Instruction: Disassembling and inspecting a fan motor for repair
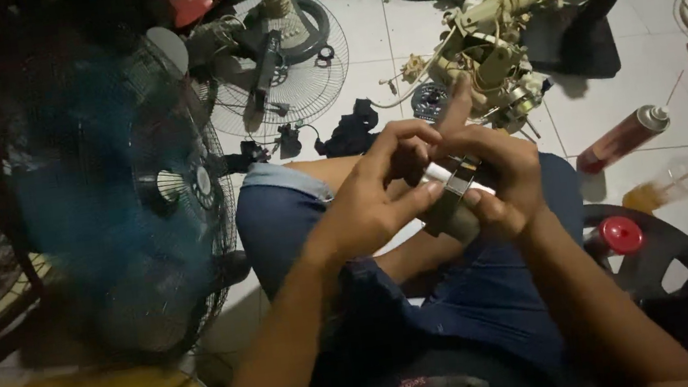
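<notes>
Both my hands meet over my lap, above my blue shorts (pixel 496 289). My left hand (pixel 382 184) and my right hand (pixel 491 180) together grip a small metal part (pixel 454 197), dark with a pale strip across it. My right index finger sticks up away from it. What the part is cannot be made out in the dim light.
A running fan with blue blades (pixel 114 204) stands close on the left. A wire fan guard (pixel 289 69), a stripped cream fan motor (pixel 489 53), a red spray can (pixel 621 137), a red-capped container (pixel 620 234) and a plastic cup (pixel 671 184) lie on the white tiled floor.
</notes>
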